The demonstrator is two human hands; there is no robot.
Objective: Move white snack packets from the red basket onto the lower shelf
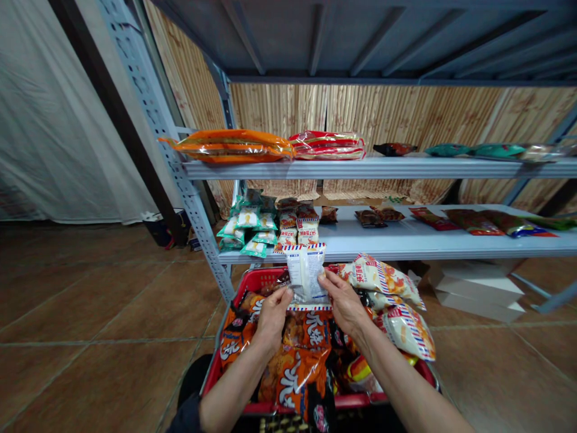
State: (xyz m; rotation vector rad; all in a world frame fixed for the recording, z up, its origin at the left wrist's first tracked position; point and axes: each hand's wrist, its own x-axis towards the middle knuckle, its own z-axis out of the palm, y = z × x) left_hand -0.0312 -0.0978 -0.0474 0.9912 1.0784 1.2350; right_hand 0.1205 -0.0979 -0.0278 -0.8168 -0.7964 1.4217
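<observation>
A white snack bag (pixel 307 273) with red and blue striped ends is held upright, its printed back facing me. My left hand (pixel 273 316) pinches its lower left edge and my right hand (pixel 345 297) grips its right edge. Beneath both hands stands a red shopping basket (pixel 252 408) filled with orange and black snack bags (pixel 297 376). More white striped snack bags (pixel 403 329) lie at the basket's right side. Just beyond the held bag, similar white bags (pixel 308 231) stand on the lower shelf beside stacked green and white packets (pixel 249 225).
The lower shelf (pixel 383 243) also bears brown packets (pixel 370 218) and flat colourful bags (pixel 473 221). Orange (pixel 234 146) and red packages (pixel 328 145) lie on the shelf above. A perforated metal post (pixel 166 129) rises at left. White boxes (pixel 478 288) sit under the shelf.
</observation>
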